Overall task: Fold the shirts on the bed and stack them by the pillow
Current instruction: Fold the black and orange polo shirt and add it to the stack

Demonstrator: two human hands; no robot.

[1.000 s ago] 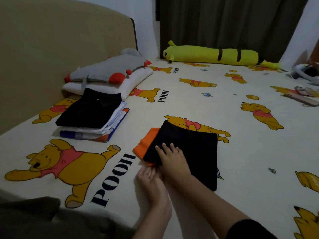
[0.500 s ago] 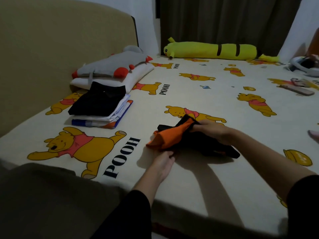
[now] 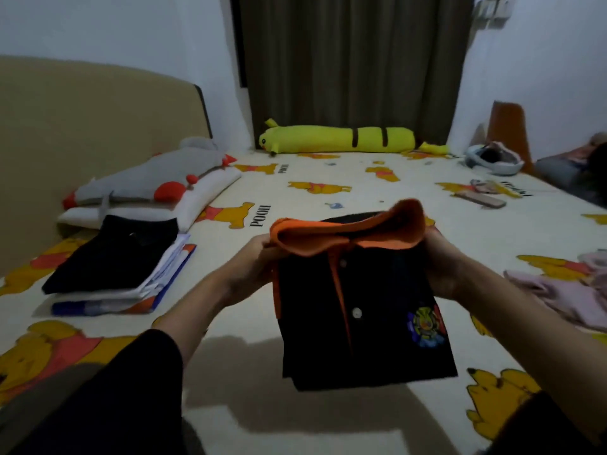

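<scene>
A folded black polo shirt (image 3: 361, 323) with an orange collar, white buttons and a coloured chest badge hangs in the air above the bed. My left hand (image 3: 253, 261) grips its left shoulder and my right hand (image 3: 443, 261) grips its right shoulder, both at collar height. To the left, a stack of folded shirts (image 3: 115, 274) with a black one on top lies on the sheet, right in front of the white pillow (image 3: 197, 198) and the grey plush (image 3: 147, 175) on it.
The bed sheet (image 3: 230, 372) with bear prints spreads all around. A long yellow plush (image 3: 335, 141) lies along the far edge by the curtain. Loose pink clothing (image 3: 565, 290) sits at the right, and a phone-like flat object (image 3: 483, 200) lies further back. The headboard (image 3: 82, 126) rises at the left.
The shirt lay on the sheet under my hands; both hands have taken it by the shoulders and lifted it up in front of me, front side facing me.
</scene>
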